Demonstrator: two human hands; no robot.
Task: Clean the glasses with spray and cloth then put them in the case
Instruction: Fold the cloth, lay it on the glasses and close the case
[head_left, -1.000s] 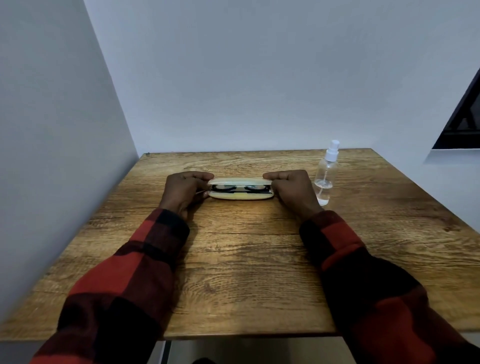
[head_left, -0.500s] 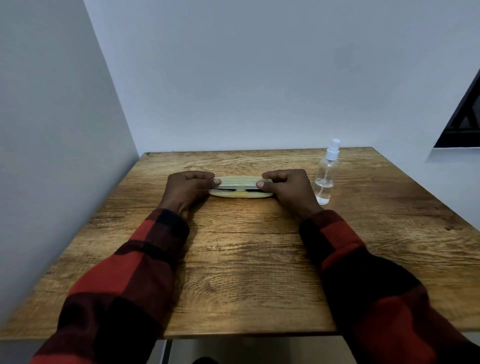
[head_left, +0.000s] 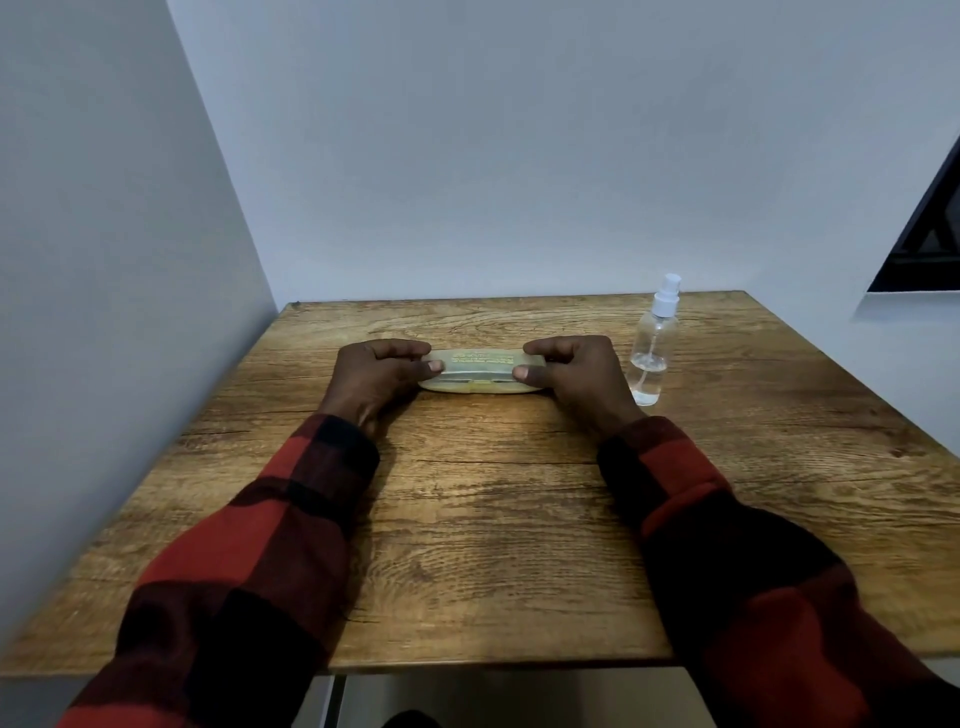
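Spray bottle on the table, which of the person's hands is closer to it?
Right. The right hand grips the case beside the spray bottle; the left hand holds the case's far end.

A wooden desk (head_left: 493, 519) is seen mid-frame; a closed glasses case (head_left: 478, 371) and spray bottle (head_left: 652, 348) are carried upper centre and upper right.

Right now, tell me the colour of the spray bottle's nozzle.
White, on a clear spray bottle; the head view shows it.

The case (head_left: 480, 371) lid, open a second ago, is now lying closed, both thumbs pressing its front.
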